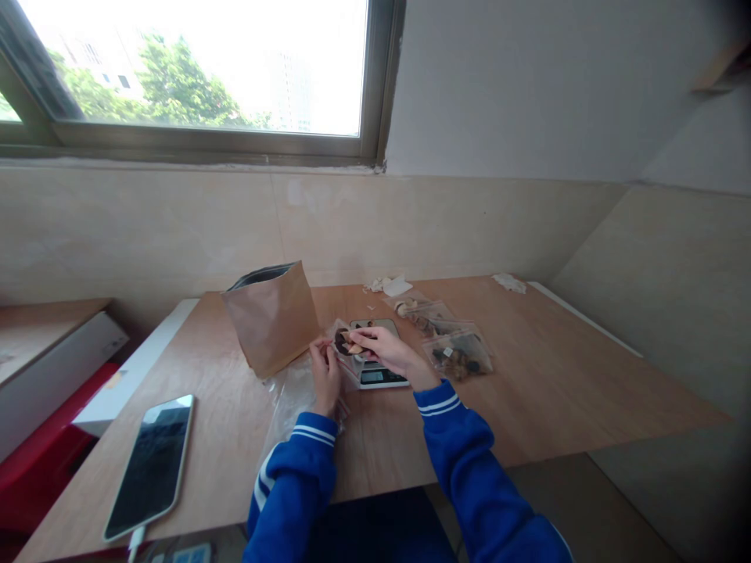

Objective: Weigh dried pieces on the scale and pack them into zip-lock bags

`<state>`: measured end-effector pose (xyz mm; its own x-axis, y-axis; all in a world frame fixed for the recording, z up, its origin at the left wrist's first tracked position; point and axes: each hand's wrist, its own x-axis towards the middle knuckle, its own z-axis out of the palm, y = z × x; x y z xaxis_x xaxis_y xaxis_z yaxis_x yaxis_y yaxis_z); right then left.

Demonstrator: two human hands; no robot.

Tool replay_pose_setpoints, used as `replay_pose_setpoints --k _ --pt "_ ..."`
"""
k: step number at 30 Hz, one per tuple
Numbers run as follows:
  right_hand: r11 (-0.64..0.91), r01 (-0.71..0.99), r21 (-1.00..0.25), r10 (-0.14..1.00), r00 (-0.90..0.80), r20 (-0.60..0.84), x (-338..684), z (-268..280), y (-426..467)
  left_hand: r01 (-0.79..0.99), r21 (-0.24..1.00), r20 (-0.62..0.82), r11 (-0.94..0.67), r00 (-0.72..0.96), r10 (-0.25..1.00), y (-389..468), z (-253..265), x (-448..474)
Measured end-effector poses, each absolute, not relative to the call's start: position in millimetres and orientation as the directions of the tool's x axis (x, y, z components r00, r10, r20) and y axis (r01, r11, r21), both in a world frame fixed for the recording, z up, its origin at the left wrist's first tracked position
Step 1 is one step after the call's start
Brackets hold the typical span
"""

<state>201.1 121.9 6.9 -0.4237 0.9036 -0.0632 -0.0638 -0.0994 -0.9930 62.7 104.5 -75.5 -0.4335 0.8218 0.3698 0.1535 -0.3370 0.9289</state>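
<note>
My left hand (325,371) pinches the edge of a small clear zip bag (347,369), which is tilted over the near left part of a kitchen scale (384,385). Over the bag's mouth, the fingers of my right hand (390,349) are closed on brown and tan dried pieces (353,347) that look like dried mushroom. It cannot be told whether these pieces are inside the bag or just above it. A few dark bits lie on the scale's plate, largely hidden by my right hand. Loose clear plastic bags (292,397) lie under my left wrist.
A brown paper bag (275,317) stands upright at the left. Filled zip bags (458,356) of dried pieces lie right of the scale. White scraps (399,286) are by the wall. A tablet (153,461) with a cable lies at the near left.
</note>
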Motion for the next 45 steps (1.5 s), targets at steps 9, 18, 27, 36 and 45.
replay_pose_setpoints --k 9,18,27,36,45 --pt "0.157 0.391 -0.907 0.984 -0.145 0.107 187 -2 133 0.158 0.925 0.378 -0.345 -0.455 0.806 102 -76 63" --pt "0.429 0.457 -0.779 0.903 -0.217 0.371 187 16 122 0.108 0.95 0.306 -0.292 -0.491 0.816 98 -71 63" --pt "0.318 0.764 -0.561 0.861 0.016 0.509 222 -47 126 -0.004 0.97 0.201 -0.243 -0.546 0.813 100 -73 61" --pt "0.271 0.853 -0.445 0.901 -0.062 0.43 200 -81 138 0.078 0.974 0.22 -0.214 -0.579 0.785 96 -67 60" --pt "0.249 0.9 -0.358 0.892 -0.07 0.446 220 -82 141 -0.021 0.967 0.2 -0.254 -0.555 0.808 97 -71 61"
